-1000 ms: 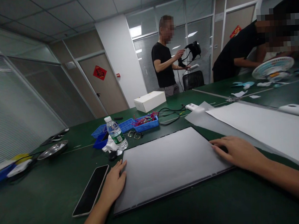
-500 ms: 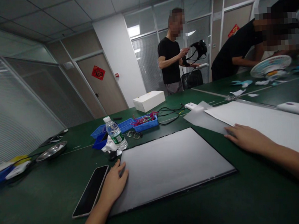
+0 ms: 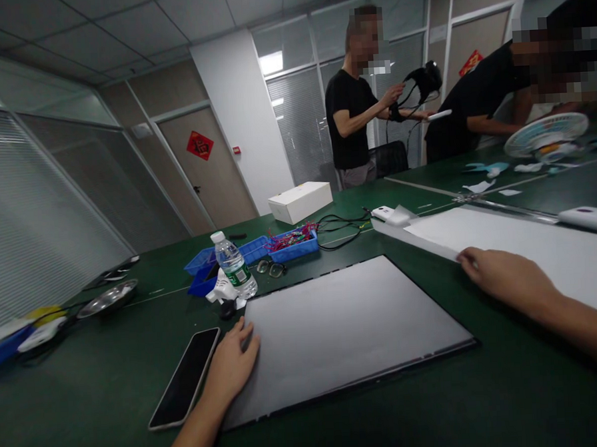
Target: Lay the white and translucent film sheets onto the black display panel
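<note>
Single head-worn view, forward and down across the green table (image 3: 87,394), close.

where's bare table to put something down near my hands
Bare green table runs along the near edge, below the flat grey panel, and left of the black phone toward the steel bowl. A narrow strip lies between the panel and the white sheets. It is crowded behind the panel: plastic water bottle, blue trays, black cables.
</note>
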### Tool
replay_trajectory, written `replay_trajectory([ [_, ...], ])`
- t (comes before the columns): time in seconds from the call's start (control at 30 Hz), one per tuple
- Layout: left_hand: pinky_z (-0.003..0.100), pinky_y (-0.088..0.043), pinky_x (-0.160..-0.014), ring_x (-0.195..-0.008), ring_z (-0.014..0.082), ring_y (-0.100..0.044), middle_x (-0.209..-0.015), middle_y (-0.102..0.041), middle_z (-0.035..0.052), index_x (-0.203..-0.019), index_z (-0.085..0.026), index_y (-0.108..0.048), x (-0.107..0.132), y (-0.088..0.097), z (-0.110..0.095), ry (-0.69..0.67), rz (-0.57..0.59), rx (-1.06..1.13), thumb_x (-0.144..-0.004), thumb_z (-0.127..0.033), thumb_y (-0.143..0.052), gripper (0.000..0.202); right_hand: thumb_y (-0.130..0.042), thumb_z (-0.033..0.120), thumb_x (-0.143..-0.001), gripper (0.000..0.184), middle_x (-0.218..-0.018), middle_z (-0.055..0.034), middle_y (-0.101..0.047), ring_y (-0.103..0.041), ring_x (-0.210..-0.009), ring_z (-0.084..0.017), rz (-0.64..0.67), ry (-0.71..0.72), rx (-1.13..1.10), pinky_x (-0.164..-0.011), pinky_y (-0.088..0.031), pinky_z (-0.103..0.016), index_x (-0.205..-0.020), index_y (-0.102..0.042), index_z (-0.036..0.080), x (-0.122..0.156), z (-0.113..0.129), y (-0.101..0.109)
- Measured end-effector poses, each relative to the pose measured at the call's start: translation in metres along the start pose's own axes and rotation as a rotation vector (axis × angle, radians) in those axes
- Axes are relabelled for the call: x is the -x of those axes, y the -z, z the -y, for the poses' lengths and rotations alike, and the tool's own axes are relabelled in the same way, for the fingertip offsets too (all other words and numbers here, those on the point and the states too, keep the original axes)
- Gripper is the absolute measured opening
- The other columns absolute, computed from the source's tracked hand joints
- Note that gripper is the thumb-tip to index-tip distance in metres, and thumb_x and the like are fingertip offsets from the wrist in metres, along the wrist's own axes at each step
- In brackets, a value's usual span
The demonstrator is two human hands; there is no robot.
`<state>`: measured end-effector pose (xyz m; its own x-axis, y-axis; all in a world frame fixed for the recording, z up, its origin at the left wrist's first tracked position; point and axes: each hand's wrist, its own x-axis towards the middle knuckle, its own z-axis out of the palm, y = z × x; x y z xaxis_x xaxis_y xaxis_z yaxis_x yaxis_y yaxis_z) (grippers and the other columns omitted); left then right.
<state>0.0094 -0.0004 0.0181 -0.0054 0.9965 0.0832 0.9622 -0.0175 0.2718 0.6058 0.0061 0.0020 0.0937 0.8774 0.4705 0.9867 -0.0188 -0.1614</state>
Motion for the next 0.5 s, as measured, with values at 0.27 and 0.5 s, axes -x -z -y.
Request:
replay_trajectory([
  [0.27,0.047,-0.036,-0.122,-0.145,0.0341,-0.048,-0.159,-0.047,0.0171,-0.143,-0.004,-0.063,-0.001,-0.003,0.000,-0.011,-0.026,0.006,-0.093,-0.048,-0.040,0.070,-0.031,0.048,-0.106,0.053,-0.099,-0.0136,-0.070,-0.064,-0.081,-0.025,-0.179,0.116,0.094,-0.066,-0.048,-0.037,-0.120,-0.067,0.011,0.014,0.034,0.023],
  [0.5,0.048,-0.041,-0.120,-0.142,0.0353,-0.053,-0.158,-0.049,0.0170,-0.140,-0.004,-0.066,0.001,0.000,-0.001,-0.008,-0.050,0.083,-0.093,-0.050,-0.039,0.071,-0.043,0.017,-0.105,0.034,-0.122,-0.0031,-0.070,-0.067,-0.107,-0.012,-0.216,0.957,-0.108,-0.097,-0.050,-0.029,-0.127,-0.068,0.020,0.039,0.089,0.023],
])
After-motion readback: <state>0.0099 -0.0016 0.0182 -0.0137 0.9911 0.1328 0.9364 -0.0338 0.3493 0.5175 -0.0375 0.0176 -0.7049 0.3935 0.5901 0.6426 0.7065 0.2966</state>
